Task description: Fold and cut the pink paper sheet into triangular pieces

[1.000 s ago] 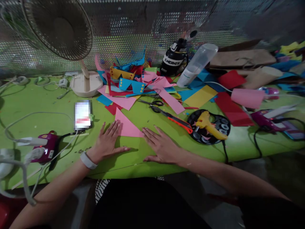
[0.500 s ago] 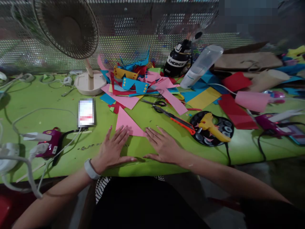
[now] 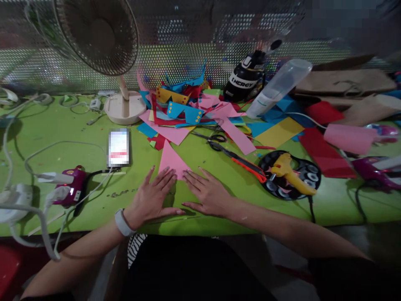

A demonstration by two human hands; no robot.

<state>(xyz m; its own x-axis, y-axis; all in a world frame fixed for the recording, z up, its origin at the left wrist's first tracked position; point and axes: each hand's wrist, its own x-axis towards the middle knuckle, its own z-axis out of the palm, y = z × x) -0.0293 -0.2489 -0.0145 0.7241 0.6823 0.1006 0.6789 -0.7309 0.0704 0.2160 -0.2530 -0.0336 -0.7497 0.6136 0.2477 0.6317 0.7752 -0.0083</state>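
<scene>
A pink paper triangle (image 3: 173, 159) lies flat on the green table, its point away from me. My left hand (image 3: 153, 193) rests palm down with the fingertips on the triangle's near left part, fingers stretched out. From the other side my right hand (image 3: 208, 192) lies flat, its fingertips on the near right corner. Both thumbs point inward, close to each other but apart. The triangle's near edge is partly hidden under the fingers. Beyond its tip is a heap of cut paper with a blue paper mask (image 3: 184, 112) on it.
Right of the triangle are black scissors (image 3: 216, 140), an orange-and-black cutter knife (image 3: 247, 165) and a yellow glue gun (image 3: 290, 173) on a black palette-shaped tray. A phone (image 3: 119, 147), purple power adapter (image 3: 70, 186) and cables lie left. A fan (image 3: 125, 106) and black bottle (image 3: 244, 77) stand behind.
My right hand has slid left over the triangle's near right corner, closer to my left hand. The view has shifted slightly, so the table things appear farther right.
</scene>
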